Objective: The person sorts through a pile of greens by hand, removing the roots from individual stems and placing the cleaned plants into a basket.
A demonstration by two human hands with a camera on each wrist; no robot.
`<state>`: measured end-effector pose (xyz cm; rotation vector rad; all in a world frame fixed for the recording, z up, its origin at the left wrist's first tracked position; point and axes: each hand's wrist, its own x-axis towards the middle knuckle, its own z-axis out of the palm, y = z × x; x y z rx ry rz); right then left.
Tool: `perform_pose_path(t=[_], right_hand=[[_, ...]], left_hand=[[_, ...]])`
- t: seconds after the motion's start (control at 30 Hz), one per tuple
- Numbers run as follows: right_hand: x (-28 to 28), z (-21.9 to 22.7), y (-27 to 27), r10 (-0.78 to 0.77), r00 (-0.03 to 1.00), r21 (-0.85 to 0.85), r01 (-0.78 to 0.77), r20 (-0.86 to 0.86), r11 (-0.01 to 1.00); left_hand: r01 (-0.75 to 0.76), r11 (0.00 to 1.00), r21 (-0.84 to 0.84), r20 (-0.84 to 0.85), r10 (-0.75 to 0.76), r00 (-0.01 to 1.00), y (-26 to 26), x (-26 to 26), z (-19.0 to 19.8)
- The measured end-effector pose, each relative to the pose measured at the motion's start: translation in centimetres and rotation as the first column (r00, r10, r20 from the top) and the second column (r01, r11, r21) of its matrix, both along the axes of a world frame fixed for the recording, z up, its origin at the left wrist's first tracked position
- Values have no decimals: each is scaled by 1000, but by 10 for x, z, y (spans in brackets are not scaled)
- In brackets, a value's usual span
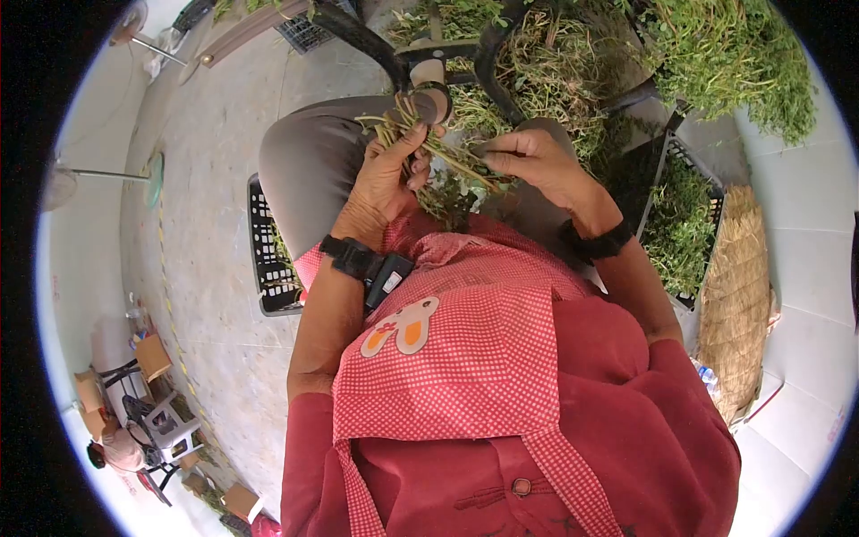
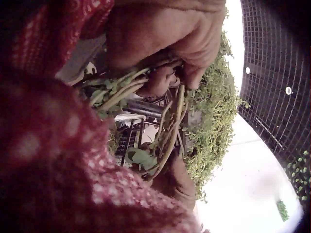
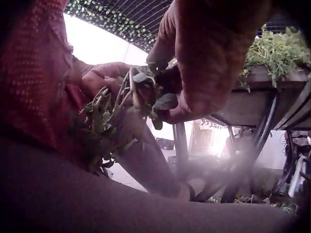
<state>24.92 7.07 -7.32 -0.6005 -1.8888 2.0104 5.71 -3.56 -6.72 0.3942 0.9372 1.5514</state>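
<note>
In the head view the left hand (image 1: 390, 175) grips a bunch of green stems (image 1: 458, 161) above the lap, their leafy ends hanging down to the right. The right hand (image 1: 548, 168) is at the bunch's right side, thumb and forefinger pinching at a stem end. Curled fingers of the left hand (image 2: 167, 43) hold the stems (image 2: 171, 131) in the left wrist view. In the right wrist view the right hand (image 3: 204, 63) has its thumb and finger closed on a leafy sprig (image 3: 165, 102), with the bunch's leaves (image 3: 102, 116) below.
Greens (image 1: 729, 63) are heaped at the upper right on a surface with dark metal legs. A black crate of greens (image 1: 682, 228) stands right of the person, another crate (image 1: 268, 259) on the left. A straw bundle (image 1: 734, 295) lies at the far right. Cut plants (image 1: 559, 72) cover the floor ahead.
</note>
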Motion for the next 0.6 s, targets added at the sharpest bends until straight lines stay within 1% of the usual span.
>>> perform_pose_path(t=[0.03, 0.1, 0.13, 0.17, 0.2, 0.23, 0.3, 0.33, 0.4, 0.43, 0.47, 0.53, 0.57, 0.6], right_hand=[[2, -1, 0, -5, 1000, -2, 5, 0, 1000], [2, 5, -1, -43, 994, 174, 26, 96, 984], [1, 8, -1, -45, 994, 174, 27, 96, 984], [0, 10, 0, -67, 989, 252, 31, 134, 967], [0, 10, -1, -92, 981, 328, 32, 170, 944], [-3, 9, -1, -96, 981, 326, 37, 168, 945], [-7, 7, 0, -330, 910, 494, 174, 250, 852], [-6, 6, 2, -338, 908, 492, 182, 248, 851], [-4, 4, 8, -499, 839, 502, 343, 217, 794], [-6, -12, 11, -431, 900, -68, 435, 62, 898], [-4, -16, 13, -435, 898, -72, 439, 66, 896], [1, -23, 18, -286, 958, -322, 266, -15, 909], [2, -16, 15, -287, 958, -320, 266, -18, 909], [3, -8, 9, -249, 968, -384, 235, 14, 893]], left_hand=[[-3, 1000, -4, -13, 2, 1000, -1, 1, 1], [-4, 1000, -6, -27, 4, 1000, 0, 2, 4], [3, 1000, 0, -67, -3, 998, 0, 2, 4], [10, 1000, 6, -108, -10, 994, 0, 2, 5], [13, 1000, 5, -109, -12, 994, 0, 4, 6], [39, 999, 2, -143, -38, 989, -1, 5, 6], [75, 997, -5, -179, -75, 981, -1, 4, 6], [100, 995, 22, -178, -95, 980, -2, 1, 4], [132, 990, 50, -181, -121, 976, -1, 1, 8], [110, 993, 48, -172, -100, 980, -3, 1, 9], [88, 995, 39, -159, -80, 984, -5, 2, 10], [104, 993, 58, -133, -96, 986, -5, 1, 7], [116, 990, 83, -111, -107, 988, -3, 1, 7], [117, 990, 84, -113, -107, 988, -3, 0, 8]])
